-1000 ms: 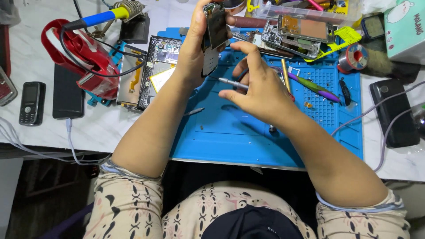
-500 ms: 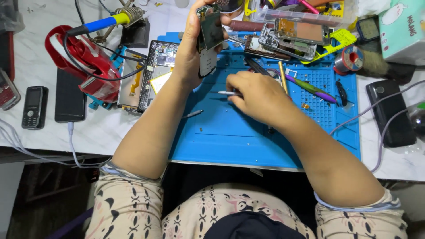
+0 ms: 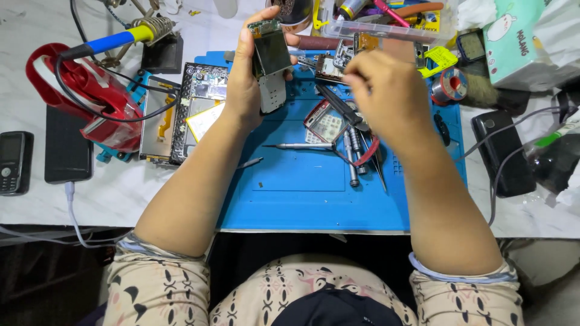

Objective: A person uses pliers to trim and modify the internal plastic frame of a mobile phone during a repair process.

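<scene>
Left hand [image 3: 244, 90]: clenched around a stripped phone [image 3: 270, 63], held above the far edge of the blue mat [image 3: 302, 193].
Phone axis: long axis running away from the body, screen end farthest.
Right hand [image 3: 386, 90]: fingers curled; whether anything is gripped cannot be told.
Below it: tweezers [image 3: 356, 130] lying on the mat.

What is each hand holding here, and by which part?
Left hand grips a stripped phone board by its long side edges, screen up. Right hand hovers above the tools; whether it holds anything cannot be told.
</scene>
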